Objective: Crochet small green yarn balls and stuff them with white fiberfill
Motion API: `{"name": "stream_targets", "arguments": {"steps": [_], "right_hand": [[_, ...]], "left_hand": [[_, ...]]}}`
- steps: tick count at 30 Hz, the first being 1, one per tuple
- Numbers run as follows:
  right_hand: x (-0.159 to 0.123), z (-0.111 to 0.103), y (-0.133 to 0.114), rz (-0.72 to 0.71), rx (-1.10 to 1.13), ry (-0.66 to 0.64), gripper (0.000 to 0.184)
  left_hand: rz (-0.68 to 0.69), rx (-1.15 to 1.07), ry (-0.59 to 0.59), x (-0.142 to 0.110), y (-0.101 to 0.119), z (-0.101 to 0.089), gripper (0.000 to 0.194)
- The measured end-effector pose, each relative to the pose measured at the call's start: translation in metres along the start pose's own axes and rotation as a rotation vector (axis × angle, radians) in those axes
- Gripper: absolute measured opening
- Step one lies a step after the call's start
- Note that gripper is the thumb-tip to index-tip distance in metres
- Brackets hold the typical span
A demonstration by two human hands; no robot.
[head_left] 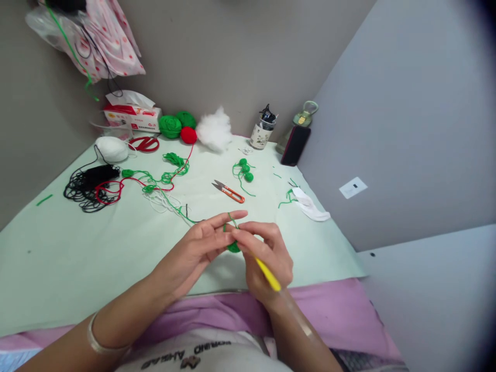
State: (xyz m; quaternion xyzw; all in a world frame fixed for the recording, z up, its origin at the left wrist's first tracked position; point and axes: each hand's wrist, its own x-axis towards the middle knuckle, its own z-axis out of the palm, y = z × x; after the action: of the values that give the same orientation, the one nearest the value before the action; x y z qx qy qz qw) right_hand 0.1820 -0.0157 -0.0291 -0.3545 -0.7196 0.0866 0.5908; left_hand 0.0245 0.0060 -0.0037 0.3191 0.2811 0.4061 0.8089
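Observation:
My left hand (205,243) pinches a small green crocheted piece (233,247) between thumb and fingers, with green yarn looped round its raised index finger. Pressed close against it, my right hand (267,253) grips a crochet hook (268,274) by its yellow handle. The hook's tip is hidden among the fingers at the piece. From the left hand a strand of green yarn (180,212) runs back across the table. Just beyond the hands lie orange thread snips (231,193) with dark blades.
Tangled black yarn (89,188), a white yarn ball (111,149), red scissors (144,144) and a tissue box (134,118) sit at left. Behind are green yarn balls (170,126), a red ball (188,135) and white stuffing (215,129). Small green balls (245,169), a pen cup (262,134) and a phone (295,146) stand farther right.

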Motion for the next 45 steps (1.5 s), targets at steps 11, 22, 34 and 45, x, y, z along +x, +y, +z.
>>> {"name": "stream_targets", "arguments": {"steps": [11,22,34,45], "right_hand": [[0.016,-0.004,0.004,0.559,0.623,0.121,0.018],[0.011,-0.002,0.005,0.591,0.667,0.098,0.015],[0.016,-0.007,0.002,0.645,0.82,0.05,0.021],[0.015,-0.018,0.002,0.406,0.621,-0.065,0.02]], "left_hand": [[0.041,0.13,-0.03,-0.001,0.002,-0.011,0.037],[0.117,0.318,-0.03,-0.007,0.004,-0.01,0.045],[0.179,0.547,0.045,-0.01,0.007,-0.006,0.042],[0.19,0.606,0.077,-0.012,0.01,-0.005,0.035]]}}
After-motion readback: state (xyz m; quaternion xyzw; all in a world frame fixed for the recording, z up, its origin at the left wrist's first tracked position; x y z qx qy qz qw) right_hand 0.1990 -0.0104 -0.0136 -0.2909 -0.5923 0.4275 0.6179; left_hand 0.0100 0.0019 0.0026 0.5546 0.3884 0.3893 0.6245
